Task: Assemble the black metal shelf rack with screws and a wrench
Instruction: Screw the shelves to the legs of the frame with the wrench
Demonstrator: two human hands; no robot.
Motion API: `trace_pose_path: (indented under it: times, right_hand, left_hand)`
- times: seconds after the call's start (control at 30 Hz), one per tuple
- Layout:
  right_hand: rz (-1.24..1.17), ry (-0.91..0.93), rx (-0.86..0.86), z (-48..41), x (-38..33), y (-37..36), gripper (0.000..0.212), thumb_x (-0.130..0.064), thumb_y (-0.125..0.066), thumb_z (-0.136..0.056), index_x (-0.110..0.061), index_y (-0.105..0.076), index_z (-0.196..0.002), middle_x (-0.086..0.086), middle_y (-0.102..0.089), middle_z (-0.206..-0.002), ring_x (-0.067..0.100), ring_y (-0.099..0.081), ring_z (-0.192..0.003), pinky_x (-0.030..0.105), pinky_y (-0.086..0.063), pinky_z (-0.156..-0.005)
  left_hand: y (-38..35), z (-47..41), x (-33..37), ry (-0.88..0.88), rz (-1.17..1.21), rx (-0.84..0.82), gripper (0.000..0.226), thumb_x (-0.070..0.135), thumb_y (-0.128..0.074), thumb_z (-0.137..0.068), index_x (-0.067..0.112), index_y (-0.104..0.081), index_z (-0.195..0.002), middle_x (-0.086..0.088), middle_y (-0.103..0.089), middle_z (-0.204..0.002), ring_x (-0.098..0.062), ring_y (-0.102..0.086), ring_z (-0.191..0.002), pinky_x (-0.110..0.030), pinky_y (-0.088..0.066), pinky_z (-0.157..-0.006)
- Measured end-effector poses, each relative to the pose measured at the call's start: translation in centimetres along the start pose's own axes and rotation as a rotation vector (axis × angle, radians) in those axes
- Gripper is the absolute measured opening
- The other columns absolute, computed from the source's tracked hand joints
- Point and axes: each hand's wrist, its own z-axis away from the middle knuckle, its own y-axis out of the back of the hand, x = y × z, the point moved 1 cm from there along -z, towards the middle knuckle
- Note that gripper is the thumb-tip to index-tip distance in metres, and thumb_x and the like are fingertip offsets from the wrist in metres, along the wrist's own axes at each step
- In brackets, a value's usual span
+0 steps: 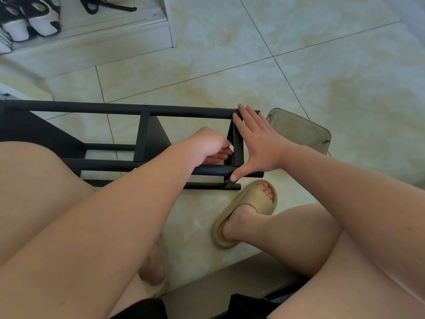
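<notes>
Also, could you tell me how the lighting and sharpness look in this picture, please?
Head view: soft, even light with a pale sheen on the floor tiles; the right hand is sharp, flat on the black rack; the left hand curls away from the camera, so its hold is unclear.

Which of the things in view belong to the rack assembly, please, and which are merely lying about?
In use: black metal shelf rack; left hand, curled inside its end; right hand, spread flat across that end.
Lying about: translucent grey plastic container (contents unseen); black-and-white shoes.
</notes>
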Motion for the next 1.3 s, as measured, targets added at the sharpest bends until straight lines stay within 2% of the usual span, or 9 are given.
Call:
trace_pose_path:
  times: [0.13,0.3,0.57,0.7,0.87,1.07,1.2,1.3]
  right_hand:
    - [-0.001,-0.001,0.001,0.0,0.0,0.1,0.159,-0.1,-0.047,-0.045,-0.008,0.016,-0.159,0.013,0.028,-0.164,0.028,0.027,-0.151,0.042,0.015,-0.123]
    - [0.009,-0.002,0.0,0.0,-0.1,0.1,0.158,-0.097,-0.055,-0.049,-0.008,0.016,-0.159,0.013,0.029,-0.164,0.028,0.027,-0.151,0.042,0.014,-0.123]
    - [0.014,-0.002,0.003,0.1,-0.1,0.1,0.157,-0.095,-0.059,-0.052,-0.008,0.016,-0.159,0.013,0.029,-0.164,0.028,0.028,-0.151,0.042,0.015,-0.123]
    - [0.006,-0.001,0.002,0.2,-0.1,0.1,0.157,-0.093,-0.062,-0.053,-0.008,0.016,-0.159,0.012,0.03,-0.164,0.027,0.029,-0.151,0.041,0.016,-0.123]
    - [0.005,-0.001,0.006,0.2,-0.1,0.1,0.157,-0.092,-0.064,-0.054,-0.008,0.016,-0.159,0.012,0.029,-0.164,0.027,0.028,-0.151,0.041,0.016,-0.123]
    - [0.003,-0.003,0.007,0.1,-0.1,0.0,0.157,-0.094,-0.061,-0.052,-0.008,0.016,-0.159,0.013,0.029,-0.164,0.028,0.027,-0.151,0.041,0.016,-0.123]
    - [0.006,-0.003,0.005,0.1,0.0,0.0,0.157,-0.095,-0.059,-0.051,-0.008,0.016,-0.159,0.012,0.029,-0.164,0.027,0.028,-0.151,0.042,0.015,-0.123]
    - [0.006,-0.003,0.003,0.1,-0.1,0.0,0.158,-0.097,-0.055,-0.049,-0.008,0.016,-0.159,0.012,0.029,-0.164,0.028,0.027,-0.151,0.042,0.015,-0.123]
  left_hand:
    - [-0.1,0.0,-0.1,0.016,-0.005,-0.014,0.015,0.019,-0.054,-0.101,0.014,-0.059,-0.088,0.001,-0.071,-0.077,-0.012,-0.068,-0.076,-0.027,-0.055,-0.072]
    - [-0.1,0.1,-0.1,0.028,-0.012,-0.041,0.016,0.017,-0.053,-0.102,0.013,-0.059,-0.088,-0.001,-0.071,-0.081,-0.014,-0.067,-0.078,-0.028,-0.055,-0.079]
    - [0.1,0.4,0.0,0.019,-0.055,-0.057,0.017,0.015,-0.049,-0.103,0.012,-0.058,-0.089,-0.002,-0.071,-0.08,-0.014,-0.066,-0.075,-0.027,-0.054,-0.073]
    - [0.0,1.0,0.3,-0.006,-0.122,-0.049,0.014,0.015,-0.046,-0.104,0.012,-0.058,-0.096,-0.002,-0.069,-0.081,-0.013,-0.063,-0.075,-0.026,-0.053,-0.077]
    - [-0.4,2.2,1.1,-0.047,-0.262,-0.032,0.017,0.014,-0.041,-0.106,0.009,-0.057,-0.107,-0.006,-0.067,-0.099,-0.018,-0.06,-0.091,-0.033,-0.05,-0.096]
    - [0.1,2.5,0.8,-0.099,-0.346,-0.069,0.028,0.009,-0.04,-0.105,-0.002,-0.059,-0.123,-0.015,-0.069,-0.116,-0.019,-0.059,-0.093,-0.035,-0.049,-0.098]
    - [0.6,2.0,0.2,-0.146,-0.379,-0.104,0.024,0.007,-0.043,-0.103,-0.002,-0.062,-0.116,-0.01,-0.069,-0.097,-0.019,-0.061,-0.085,-0.034,-0.05,-0.095]
    - [1.1,1.6,-0.3,-0.177,-0.409,-0.142,0.019,0.006,-0.046,-0.102,0.006,-0.065,-0.097,-0.005,-0.07,-0.088,-0.02,-0.064,-0.086,-0.038,-0.051,-0.099]
